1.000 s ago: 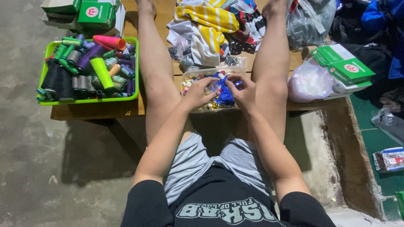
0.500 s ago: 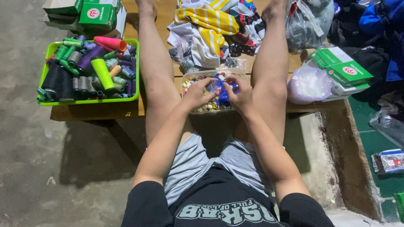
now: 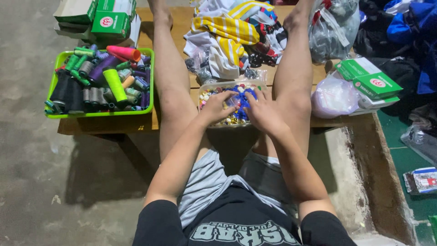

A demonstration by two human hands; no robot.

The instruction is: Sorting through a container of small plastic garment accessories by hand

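Tub: clear tub (image 3: 205,87) of small bits, between my knees.
Left hand (image 3: 217,107): fingers curled into the bits.
Right hand (image 3: 263,114): pinching blue pieces (image 3: 243,98).
Tray (image 3: 98,114): spools, far left.

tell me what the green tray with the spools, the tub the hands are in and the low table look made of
Green tray: probably plastic, given its bright even colour and thin moulded rim.
Tub: clear, slightly glossy plastic; the small coloured pieces show through its wall, where the left hand and right hand dig.
Low table: likely unpainted wood or board, tan and matt with a plain cut edge.
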